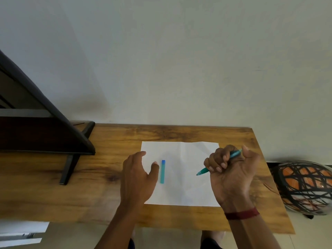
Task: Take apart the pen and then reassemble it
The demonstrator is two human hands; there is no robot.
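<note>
While the right hand grips the teal pen body in a closed fist, the left hand hovers open and empty beside the pen cap lying on white paper.

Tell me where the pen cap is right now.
In the head view, the pen cap lies on the white paper, left of its centre, just right of the open left hand.
</note>
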